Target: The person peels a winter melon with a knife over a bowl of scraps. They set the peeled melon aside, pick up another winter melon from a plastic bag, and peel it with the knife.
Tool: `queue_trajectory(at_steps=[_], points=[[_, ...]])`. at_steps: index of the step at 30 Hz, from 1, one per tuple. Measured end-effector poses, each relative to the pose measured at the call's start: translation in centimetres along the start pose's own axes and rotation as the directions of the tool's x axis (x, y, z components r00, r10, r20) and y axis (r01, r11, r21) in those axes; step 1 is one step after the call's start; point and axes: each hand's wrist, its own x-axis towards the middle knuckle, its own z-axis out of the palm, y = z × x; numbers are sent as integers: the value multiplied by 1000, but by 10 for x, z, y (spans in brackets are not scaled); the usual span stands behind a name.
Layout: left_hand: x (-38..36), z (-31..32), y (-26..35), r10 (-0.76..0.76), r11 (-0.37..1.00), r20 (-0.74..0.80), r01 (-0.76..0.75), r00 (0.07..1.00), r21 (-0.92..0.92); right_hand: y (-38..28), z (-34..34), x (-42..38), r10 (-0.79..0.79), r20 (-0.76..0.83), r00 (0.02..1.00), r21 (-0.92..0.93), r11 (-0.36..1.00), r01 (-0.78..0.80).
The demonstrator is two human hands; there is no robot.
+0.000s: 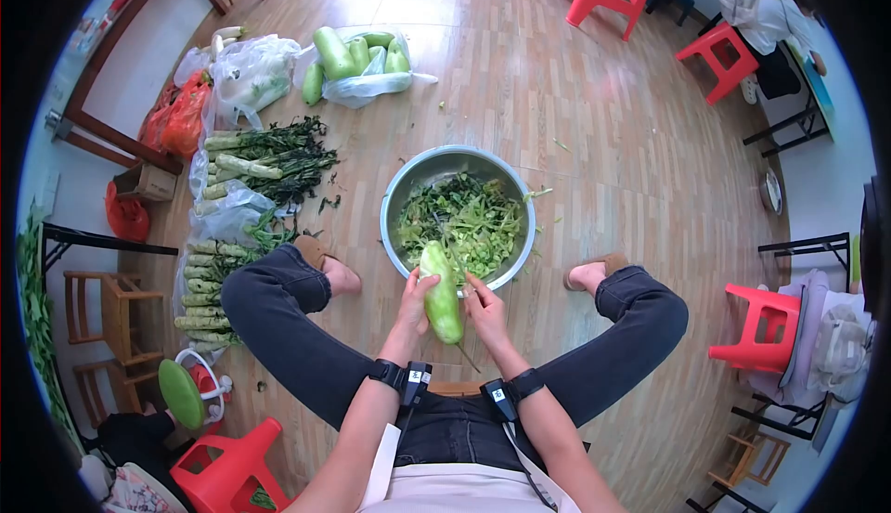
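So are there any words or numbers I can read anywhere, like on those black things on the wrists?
None can be read.
Left wrist band: a small white tag, too small and blurred to read.
Right wrist band: the same kind of white tag, also unreadable.
The plastic bags, the metal bowl and the red stools show no lettering.
The left hand and right hand hold a plain green gourd.

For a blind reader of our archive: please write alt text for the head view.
Seen from above, a seated person's left hand holds a pale green gourd while the right hand works at it over a metal bowl of green peelings. Bundled leafy stalks and bagged gourds lie on the wooden floor.
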Motion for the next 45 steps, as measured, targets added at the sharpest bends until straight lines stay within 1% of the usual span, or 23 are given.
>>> queue_trajectory(at_steps=[1,3,4,6,9,13,18,21,22,24,25,27,28,29,31,32,34,36,38,39,41,43,45], points=[[-1,0,1,-1,1000,0,1,1000,1,-4,-1,-1,1,-1,1000,1,1000,-1],[-3,2,3,28,982,22,-32,999,184,-16,-5,-2,-254,-26,967,-386,895,224],[-5,4,4,27,983,23,-31,999,183,-16,-5,-2,-254,-27,967,-387,895,224],[-8,7,3,-6,989,-52,14,999,146,-15,-5,-2,-423,4,906,-486,791,371],[-5,3,4,17,967,24,-23,1000,255,-18,-7,-1,-424,26,905,-565,741,363],[-3,-4,2,-14,958,54,-2,998,286,-25,-10,-2,-454,62,889,-622,679,390],[-6,1,4,-56,930,77,24,996,367,-22,-17,4,-566,106,817,-756,488,436],[-6,0,4,-103,925,100,58,990,375,-23,-21,4,-560,104,822,-793,452,409],[-7,0,2,-103,925,102,58,989,375,-16,-26,10,-560,104,822,-793,451,408],[-11,-3,-4,-66,784,288,-129,955,607,4,-38,26,-471,-290,833,-580,779,239],[-13,-3,-6,-64,783,284,-129,957,609,-7,-40,24,-470,-288,835,-577,781,240],[-13,1,-9,-92,900,216,-11,972,435,-28,-45,20,-107,-323,940,-479,875,-65],[-11,2,-7,-70,913,169,-5,983,408,-20,-40,20,-312,-262,913,-426,887,181],[-10,1,-3,-73,916,173,-3,982,401,-19,-35,15,-314,-263,912,-433,883,179],[-7,1,6,-83,936,120,36,989,350,-29,-20,2,-397,-68,915,-402,850,339],[-7,-1,7,-81,950,126,38,989,311,-31,-17,-2,-397,-67,915,-399,851,340],[-3,-10,2,-68,962,105,37,992,270,-31,-9,-7,-426,100,899,-579,710,401],[-3,-13,-3,-61,974,92,39,994,223,-34,-5,-8,-455,105,884,-595,683,423],[-3,-12,-3,-36,887,64,3,997,462,-36,-8,-7,-486,113,866,-617,650,445],[-3,-10,-3,-37,887,66,3,997,462,-36,-10,-7,-479,128,868,-659,613,436],[-4,-7,-2,-27,815,37,1,999,579,-34,-12,-6,-472,142,870,-700,574,425],[-5,-6,-1,-37,815,52,0,998,580,-31,-14,-5,-543,157,825,-766,461,449],[-7,-2,1,-48,814,66,0,997,581,-31,-16,-4,-559,165,812,-786,423,451]])
